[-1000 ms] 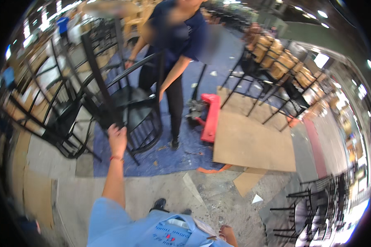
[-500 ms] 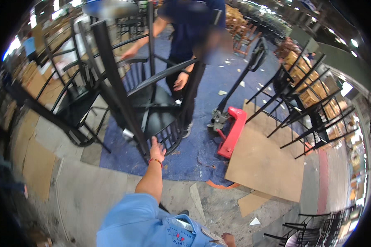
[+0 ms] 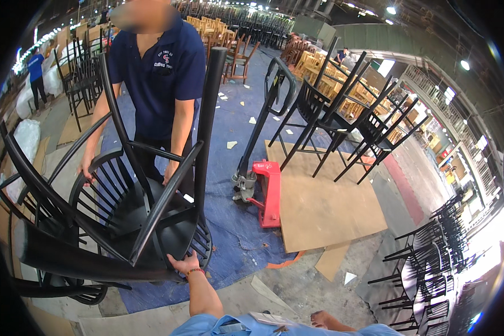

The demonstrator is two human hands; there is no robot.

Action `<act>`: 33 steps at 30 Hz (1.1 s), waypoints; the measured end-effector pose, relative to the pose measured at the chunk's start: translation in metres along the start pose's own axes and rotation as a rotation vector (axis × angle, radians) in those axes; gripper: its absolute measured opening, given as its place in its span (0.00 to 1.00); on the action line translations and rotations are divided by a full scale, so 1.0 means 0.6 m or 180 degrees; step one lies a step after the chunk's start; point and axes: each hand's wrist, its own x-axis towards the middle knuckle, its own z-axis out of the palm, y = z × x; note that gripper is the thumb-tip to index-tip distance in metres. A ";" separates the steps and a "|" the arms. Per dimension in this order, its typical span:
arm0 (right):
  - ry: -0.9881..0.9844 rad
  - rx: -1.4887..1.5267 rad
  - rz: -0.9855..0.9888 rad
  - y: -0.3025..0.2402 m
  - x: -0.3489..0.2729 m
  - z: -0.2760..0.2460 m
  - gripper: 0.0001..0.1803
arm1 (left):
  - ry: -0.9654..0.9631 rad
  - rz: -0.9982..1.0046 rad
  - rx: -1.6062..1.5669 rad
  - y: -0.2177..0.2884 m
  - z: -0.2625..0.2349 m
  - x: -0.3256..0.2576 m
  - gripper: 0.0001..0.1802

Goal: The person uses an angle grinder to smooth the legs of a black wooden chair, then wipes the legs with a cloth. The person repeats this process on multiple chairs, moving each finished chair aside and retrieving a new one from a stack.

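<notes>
Black wooden chairs with spindle backs stand close in front of me. One black chair [image 3: 134,235] is upside down, its legs pointing up and toward me, apparently on another seat; which parts belong to which is hard to tell. My left hand [image 3: 185,264], with a beaded bracelet, grips the chair's lower edge near the spindles. My right hand [image 3: 322,320] hangs low by my body, fingers loosely bent and apart, nothing visible in it. Across the chairs a person in a navy shirt [image 3: 157,84] has one hand [image 3: 87,171] on a curved chair back and the other by the seat.
A red pallet jack [image 3: 270,193] stands right of the chairs, beside a brown board [image 3: 330,213]. Stacked black chairs [image 3: 341,112] stand beyond it. More chairs [image 3: 431,269] line the right. A blue floor sheet [image 3: 224,140] carries white scraps.
My left hand has gone from reaching with spread fingers to gripping the chair. The chair legs have tilted toward the left. The other person's hand has come onto the chair back. My view has shifted.
</notes>
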 end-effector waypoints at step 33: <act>-0.1909 -0.0612 -0.2698 -0.755 0.219 0.840 0.31 | -0.0697 -0.0511 0.1146 0.354 -0.050 0.060 0.42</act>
